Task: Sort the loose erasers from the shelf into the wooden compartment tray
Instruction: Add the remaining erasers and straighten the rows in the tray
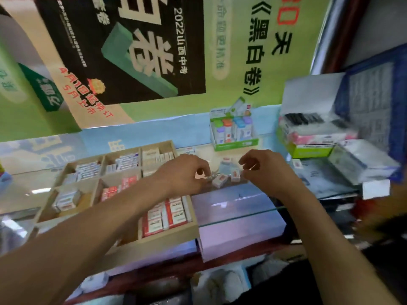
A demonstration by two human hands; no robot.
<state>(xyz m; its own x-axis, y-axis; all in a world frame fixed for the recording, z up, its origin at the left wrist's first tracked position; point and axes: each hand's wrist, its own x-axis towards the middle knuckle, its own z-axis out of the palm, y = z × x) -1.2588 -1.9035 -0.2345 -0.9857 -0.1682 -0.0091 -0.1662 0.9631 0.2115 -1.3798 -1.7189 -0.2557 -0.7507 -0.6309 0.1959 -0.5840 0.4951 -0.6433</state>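
Fingers (203, 170) curled beside loose erasers (220, 180)

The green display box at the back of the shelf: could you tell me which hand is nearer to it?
Right. The right hand sits just in front of and below the green display box; the left hand lies farther left, beside the wooden tray.

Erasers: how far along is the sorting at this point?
Mostly done: the wooden tray already holds erasers in every visible compartment. In hand: the left hand and right hand reach the loose erasers on the glass shelf. Left: that small cluster.
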